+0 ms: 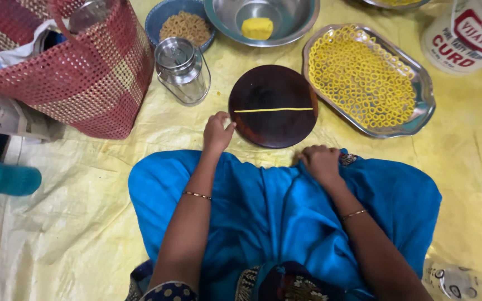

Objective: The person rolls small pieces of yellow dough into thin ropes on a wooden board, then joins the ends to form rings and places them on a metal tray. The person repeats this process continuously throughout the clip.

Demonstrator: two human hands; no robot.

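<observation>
Head view: a thin yellow dough strand is seen lying across a round dark board, which rests on a yellow sheet on the floor. The strand's long axis runs left to right, crosswise to the forearms. The left hand is set at the board's left rim, fingers loosely curled and gripping nothing, its fingertips just beside the strand's left end. The right hand is closed on a fold of blue cloth at the board's near right edge, farther from the strand. The left hand is thus the nearer one. A steel tray of yellow rings lies just right of the board, a lidded steel jar near its left.
</observation>
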